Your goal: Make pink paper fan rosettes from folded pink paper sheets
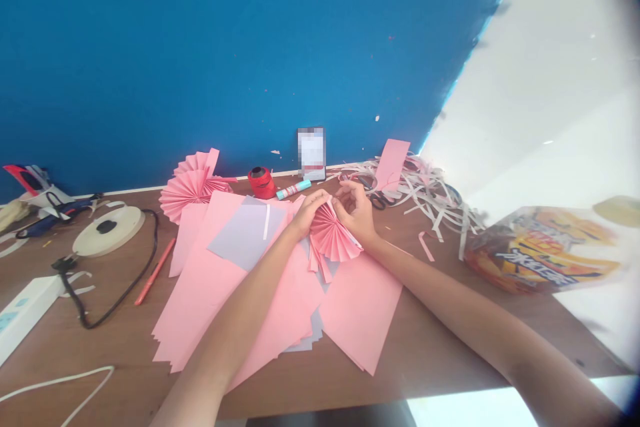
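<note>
Both hands grip a pleated pink paper fan (334, 238), spread with its folds toward me. My left hand (311, 213) pinches its upper left edge. On the upper right edge, my right hand (357, 213) has its fingers bent and closed on the paper. A folded pink strip (320, 265) hangs just below the fan. Underneath lie pink paper sheets (363, 310) and a grey-purple sheet (245, 233) with a white strip (267, 221) on it. More pleated pink fans (193, 187) rest at the back left.
A glue stick (293, 189), a red spool (261, 183) and a phone (312, 155) stand or lie near the blue wall. Paper scraps (440, 200), scissors (383, 200) and a snack-like packet (545, 250) are right. Leftward are a red pen (155, 271), black cable (120, 307) and power strip (30, 310).
</note>
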`<action>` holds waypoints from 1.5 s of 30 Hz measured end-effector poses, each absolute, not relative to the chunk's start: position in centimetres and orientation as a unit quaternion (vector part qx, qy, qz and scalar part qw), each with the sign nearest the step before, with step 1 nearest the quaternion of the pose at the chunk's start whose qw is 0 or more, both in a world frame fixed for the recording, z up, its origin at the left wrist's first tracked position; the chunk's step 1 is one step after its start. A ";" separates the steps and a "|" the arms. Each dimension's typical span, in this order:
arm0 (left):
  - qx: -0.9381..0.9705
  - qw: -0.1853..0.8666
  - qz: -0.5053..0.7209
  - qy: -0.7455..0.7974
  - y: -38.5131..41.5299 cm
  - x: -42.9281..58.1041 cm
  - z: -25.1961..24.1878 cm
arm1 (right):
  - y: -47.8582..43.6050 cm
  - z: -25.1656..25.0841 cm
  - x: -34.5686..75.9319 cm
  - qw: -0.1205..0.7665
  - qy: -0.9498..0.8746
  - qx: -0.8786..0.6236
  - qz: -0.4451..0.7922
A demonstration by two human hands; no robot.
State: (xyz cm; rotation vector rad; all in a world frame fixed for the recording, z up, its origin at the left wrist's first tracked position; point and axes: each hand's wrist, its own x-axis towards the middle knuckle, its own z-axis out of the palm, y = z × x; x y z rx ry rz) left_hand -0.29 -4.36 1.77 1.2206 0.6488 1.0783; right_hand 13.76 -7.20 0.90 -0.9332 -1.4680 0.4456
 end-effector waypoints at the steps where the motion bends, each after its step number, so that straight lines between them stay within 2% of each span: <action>1: 0.532 0.641 0.473 0.286 -4.4 -0.3 1.8 | -7.2 0.9 13.8 0.621 -0.643 -0.404 0.195; 13: 0.546 0.621 0.486 0.284 -4.2 -0.3 1.7 | -7.2 0.9 13.8 0.595 -0.656 -0.406 0.224; 29: 0.568 0.609 0.455 0.315 -4.1 -0.4 1.9 | -7.4 0.8 13.7 0.586 -0.680 -0.394 0.199; 34: 0.542 0.599 0.486 0.332 -3.8 -0.4 1.2 | -7.3 0.8 13.7 0.572 -0.686 -0.395 0.215; 45: 0.546 0.593 0.496 0.323 -3.0 -0.3 -0.2 | -7.6 0.9 13.7 0.555 -0.705 -0.407 0.170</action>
